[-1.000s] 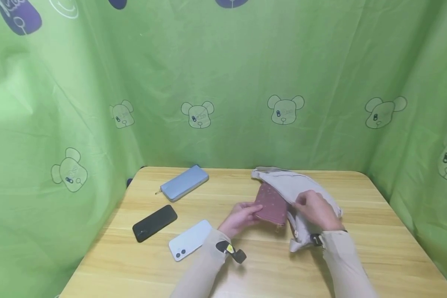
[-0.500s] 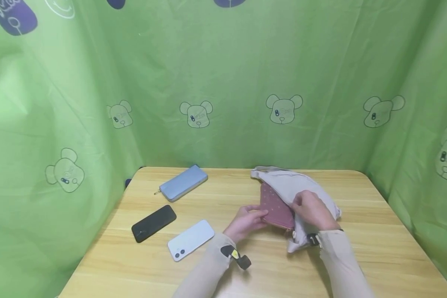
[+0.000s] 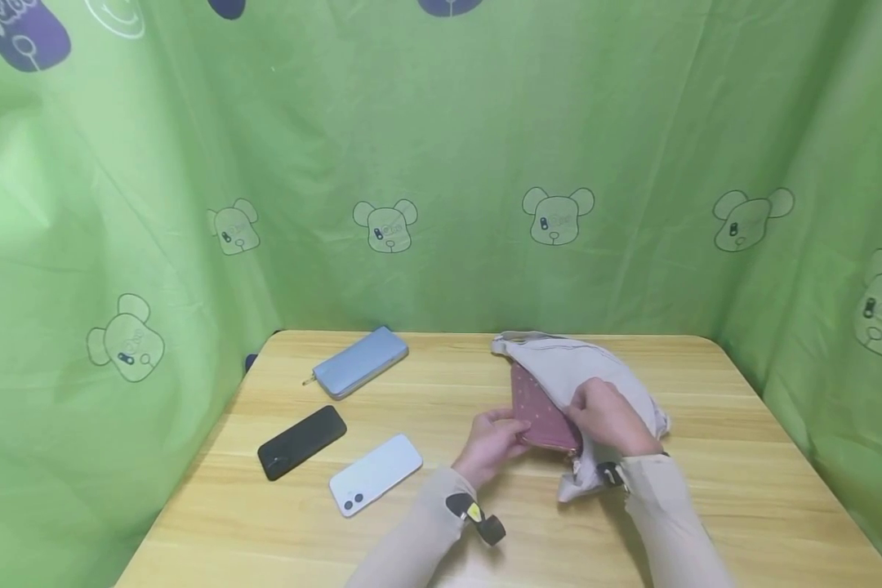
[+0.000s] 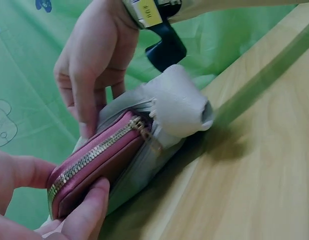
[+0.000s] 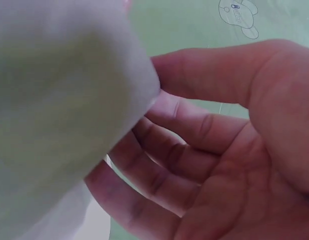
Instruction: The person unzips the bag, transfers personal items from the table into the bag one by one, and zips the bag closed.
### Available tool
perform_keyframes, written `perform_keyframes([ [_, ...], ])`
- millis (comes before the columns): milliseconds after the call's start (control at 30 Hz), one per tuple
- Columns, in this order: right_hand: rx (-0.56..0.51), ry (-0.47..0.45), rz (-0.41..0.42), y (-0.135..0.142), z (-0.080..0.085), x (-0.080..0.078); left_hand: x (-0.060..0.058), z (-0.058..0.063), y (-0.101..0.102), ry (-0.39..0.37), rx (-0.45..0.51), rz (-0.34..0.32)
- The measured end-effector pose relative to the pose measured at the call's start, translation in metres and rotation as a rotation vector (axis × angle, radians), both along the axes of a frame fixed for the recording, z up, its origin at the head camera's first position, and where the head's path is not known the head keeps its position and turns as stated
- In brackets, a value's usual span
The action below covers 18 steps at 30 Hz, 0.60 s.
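My left hand (image 3: pixel 491 445) pinches the outer end of a dark pink zip wallet (image 3: pixel 544 412) dotted with small light marks. The wallet's far part is tucked inside a pale grey fabric bag (image 3: pixel 569 363) and hidden by it. In the left wrist view, the wallet's gold zip (image 4: pixel 92 157) faces out between thumb and fingers. My right hand (image 3: pixel 613 415) pinches the edge of the bag's opening and holds it up over the wallet. The right wrist view shows the bag's cloth (image 5: pixel 69 100) between thumb and forefinger.
On the left of the wooden table (image 3: pixel 441 384) lie a blue zip wallet (image 3: pixel 360 362), a black phone (image 3: pixel 301 441) and a white phone (image 3: pixel 376 474). A green curtain (image 3: pixel 441 163) with bear prints stands behind and at both sides.
The pink wallet has moved right and deeper into the bag, my left hand following it. My right hand keeps its hold on the bag's edge and has shifted slightly left.
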State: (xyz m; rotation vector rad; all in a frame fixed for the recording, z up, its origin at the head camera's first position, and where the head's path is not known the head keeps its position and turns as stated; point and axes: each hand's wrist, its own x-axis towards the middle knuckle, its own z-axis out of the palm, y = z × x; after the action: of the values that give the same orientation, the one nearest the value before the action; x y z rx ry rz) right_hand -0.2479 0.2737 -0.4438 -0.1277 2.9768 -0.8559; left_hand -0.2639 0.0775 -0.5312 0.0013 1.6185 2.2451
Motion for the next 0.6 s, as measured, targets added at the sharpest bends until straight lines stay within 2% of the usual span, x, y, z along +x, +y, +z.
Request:
perform_keyframes([
  [267,-0.017,0.016,-0.027,-0.010,-0.002,0.000,0.006,-0.002,0.011,-0.004,0.024,0.072],
  [433,0.026,0.024,-0.041,-0.017,-0.003,0.001,0.010,-0.002,0.017,0.005,-0.012,0.043],
  [600,0.073,0.032,-0.064,-0.019,-0.006,0.000,0.011,-0.001,0.015,-0.009,-0.038,0.021],
])
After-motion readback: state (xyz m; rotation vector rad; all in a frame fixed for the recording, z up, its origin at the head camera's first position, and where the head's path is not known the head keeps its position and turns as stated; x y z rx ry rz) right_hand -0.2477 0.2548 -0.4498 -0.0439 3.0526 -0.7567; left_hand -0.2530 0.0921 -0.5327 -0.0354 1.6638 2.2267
